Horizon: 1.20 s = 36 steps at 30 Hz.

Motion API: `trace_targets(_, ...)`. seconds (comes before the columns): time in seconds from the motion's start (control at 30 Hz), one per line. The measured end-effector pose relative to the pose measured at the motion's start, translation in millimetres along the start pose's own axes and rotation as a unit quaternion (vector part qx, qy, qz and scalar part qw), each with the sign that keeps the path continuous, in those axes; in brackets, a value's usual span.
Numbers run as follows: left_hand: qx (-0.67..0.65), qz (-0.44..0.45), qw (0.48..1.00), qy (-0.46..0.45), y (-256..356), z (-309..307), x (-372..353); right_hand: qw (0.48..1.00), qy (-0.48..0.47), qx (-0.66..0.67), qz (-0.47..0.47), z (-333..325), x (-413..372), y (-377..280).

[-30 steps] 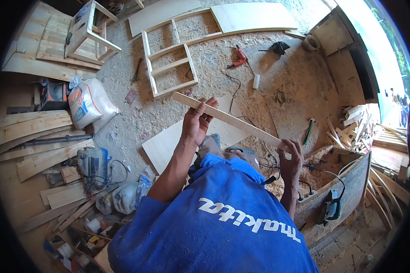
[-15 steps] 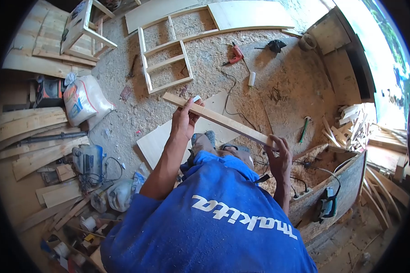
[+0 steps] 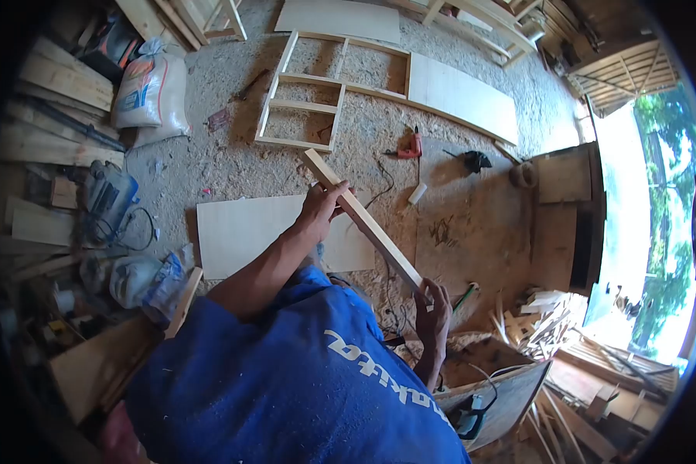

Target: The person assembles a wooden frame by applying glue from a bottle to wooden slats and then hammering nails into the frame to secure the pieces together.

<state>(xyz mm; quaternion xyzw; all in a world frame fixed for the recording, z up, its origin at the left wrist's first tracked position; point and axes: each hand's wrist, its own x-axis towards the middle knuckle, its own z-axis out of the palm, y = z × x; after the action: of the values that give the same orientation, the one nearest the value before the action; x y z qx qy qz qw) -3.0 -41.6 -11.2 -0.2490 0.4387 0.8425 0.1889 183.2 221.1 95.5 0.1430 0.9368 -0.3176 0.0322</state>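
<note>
A long light wooden strip (image 3: 375, 232) slants across the front of my body, its upper end at the left and its lower end at the right. Near the upper end my left hand (image 3: 327, 205) is closed round it. My right hand (image 3: 431, 305) grips the lower end, its fingers bent over the wood. Below my arms lies a pale flat panel (image 3: 247, 232) on the floor, partly hidden by my left arm. Beyond the strip's upper end rests a wooden frame (image 3: 305, 106) with several openings.
A red power tool (image 3: 414, 145) and a white cylinder (image 3: 417, 193) lie on the chip-covered floor. At the left are a white sack (image 3: 151, 93) and stacked boards. A wooden box (image 3: 510, 402) and scrap wood (image 3: 545, 317) stand at the lower right.
The view has turned, so the surroundings appear shifted. In the picture the strip is now steeper, and my right hand is lower and further left. Both hands still hold the wood.
</note>
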Motion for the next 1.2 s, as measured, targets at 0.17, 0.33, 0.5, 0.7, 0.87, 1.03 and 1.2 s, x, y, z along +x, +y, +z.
trace_targets(0.17,0.006,-0.001,1.000,0.012,1.1,-3.1,-2.7,0.999,-0.033,-0.027,-0.015,-0.1,8.4,4.7)
trace_targets(0.33,-0.042,0.018,0.999,-0.004,1.6,-15.6,-1.8,0.999,-0.032,-0.020,-0.037,-3.3,14.8,-4.9)
trace_targets(0.5,-0.084,0.024,0.995,-0.054,20.9,-21.9,-9.9,0.996,0.054,-0.025,-0.067,-8.3,26.6,-9.6)
trace_targets(0.7,-0.138,0.000,0.990,-0.015,27.4,-17.7,-11.8,0.996,0.068,-0.004,-0.050,-2.3,23.8,-12.7)
trace_targets(0.87,-0.163,-0.011,0.979,0.124,26.1,-18.7,-9.3,0.998,0.029,0.020,-0.054,3.3,17.5,-18.6)
trace_targets(1.03,-0.173,-0.006,0.979,0.109,19.8,-38.8,1.8,0.998,-0.001,0.039,-0.049,10.2,20.5,-30.7)
trace_targets(1.2,-0.181,0.015,0.979,0.097,32.0,-49.5,5.2,0.997,-0.046,0.019,-0.064,22.3,36.3,-34.6)
